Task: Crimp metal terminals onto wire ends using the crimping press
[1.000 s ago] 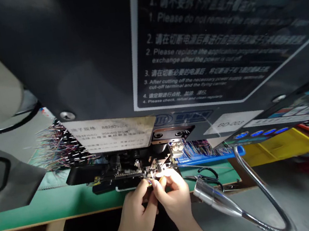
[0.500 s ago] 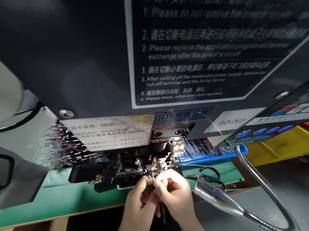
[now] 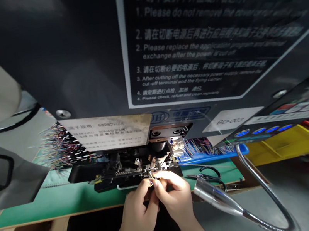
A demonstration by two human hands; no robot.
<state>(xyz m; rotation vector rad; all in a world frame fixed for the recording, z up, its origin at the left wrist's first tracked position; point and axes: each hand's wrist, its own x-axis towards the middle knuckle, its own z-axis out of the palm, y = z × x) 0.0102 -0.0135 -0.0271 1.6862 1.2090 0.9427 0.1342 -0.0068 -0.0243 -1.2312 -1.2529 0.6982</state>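
Observation:
Both hands meet fingertip to fingertip just in front of the lit working part of a dark press machine (image 3: 159,165). My left hand (image 3: 140,213) is closed in a pinch at the ends of thin coloured wires (image 3: 151,177). My right hand (image 3: 173,194) pinches the same wires from the other side, thumb and forefinger together. Yellow and white strands show between the fingertips; the rest of the wires is hidden by the hands.
The machine's dark cover (image 3: 90,63) hangs close overhead. A green mat (image 3: 68,199) lies beneath. Wire bundles stand at left (image 3: 65,145) and in a blue tray (image 3: 216,155). Black-handled cutters (image 3: 211,175) and a gooseneck lamp (image 3: 217,197) are at right, near a yellow bin (image 3: 288,145).
The fingertips have shifted slightly, and the wire ends between them now spread apart more. The dark cable end seen below the hands is no longer visible.

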